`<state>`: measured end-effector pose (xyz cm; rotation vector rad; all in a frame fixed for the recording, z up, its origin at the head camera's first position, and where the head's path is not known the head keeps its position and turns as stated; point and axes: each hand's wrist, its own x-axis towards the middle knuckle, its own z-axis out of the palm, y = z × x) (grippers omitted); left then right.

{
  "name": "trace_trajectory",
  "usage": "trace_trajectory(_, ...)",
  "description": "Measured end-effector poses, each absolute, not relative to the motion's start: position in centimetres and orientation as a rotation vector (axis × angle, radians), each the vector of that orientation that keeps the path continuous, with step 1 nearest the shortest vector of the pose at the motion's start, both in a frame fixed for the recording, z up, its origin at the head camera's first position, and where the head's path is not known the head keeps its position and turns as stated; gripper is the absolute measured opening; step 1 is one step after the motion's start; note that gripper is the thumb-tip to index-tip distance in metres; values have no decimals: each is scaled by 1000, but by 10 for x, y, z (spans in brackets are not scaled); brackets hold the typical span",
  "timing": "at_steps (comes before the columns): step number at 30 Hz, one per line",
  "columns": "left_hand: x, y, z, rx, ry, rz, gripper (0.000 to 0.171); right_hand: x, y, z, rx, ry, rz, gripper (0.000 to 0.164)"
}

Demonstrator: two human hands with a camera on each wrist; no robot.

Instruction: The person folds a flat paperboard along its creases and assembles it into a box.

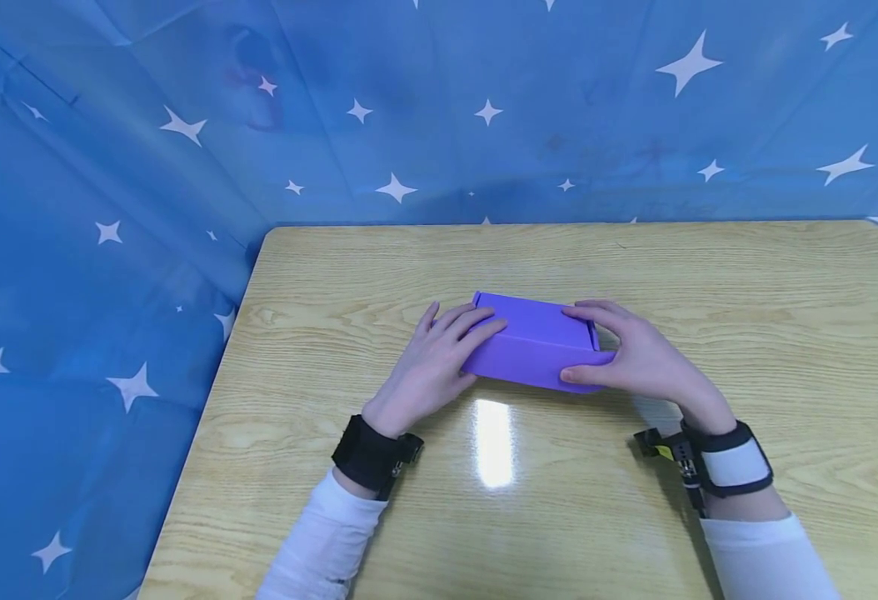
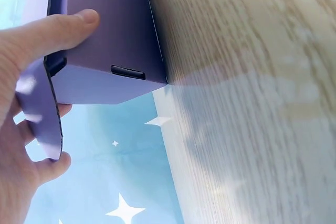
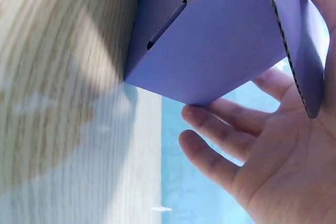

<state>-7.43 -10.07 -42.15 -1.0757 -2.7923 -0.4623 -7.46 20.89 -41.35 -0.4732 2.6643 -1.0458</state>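
Note:
A purple cardboard box sits near the middle of the wooden table, its lid on top. My left hand is at its left end, fingers spread over the lid and thumb against the front wall. In the left wrist view a side flap juts out from that end, with the fingers around it. At the right end, my right hand holds the box between the thumb in front and the fingers on the lid's far side. Another flap sticks out beside the right palm in the right wrist view.
The light wooden table has a bright reflection in front of the box. Blue cloth with white stars hangs behind the table and along its left side. Black straps with small cameras circle both wrists.

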Motion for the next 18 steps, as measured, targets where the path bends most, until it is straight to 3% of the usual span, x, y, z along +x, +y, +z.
trace_trajectory(10,-75,-104,-420,-1049,-2804,-496,82,-64,205,-407,-679,2739,-955,81)
trace_trajectory(18,-76,-110,-417,-1028,-2828,-614,84,-56,203,-403,-729,2709,-891,103)
